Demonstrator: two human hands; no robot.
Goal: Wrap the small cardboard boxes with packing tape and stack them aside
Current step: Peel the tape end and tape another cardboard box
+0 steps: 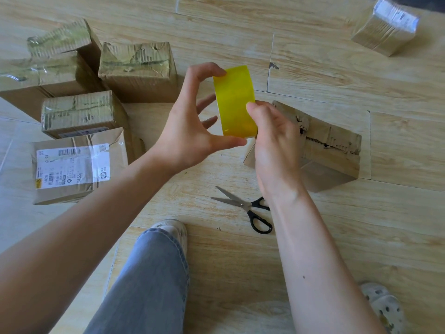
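Hands: left hand (192,131) clamps the yellow roll of packing tape (234,102) between thumb and forefinger, right hand (272,141) pinches its side, above the torn brown cardboard box (337,145); risk: picked tape end splits, or roll slips.

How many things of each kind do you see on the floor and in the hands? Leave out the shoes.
Cardboard boxes: 7
Tape roll: 1
Scissors: 1
Total: 9
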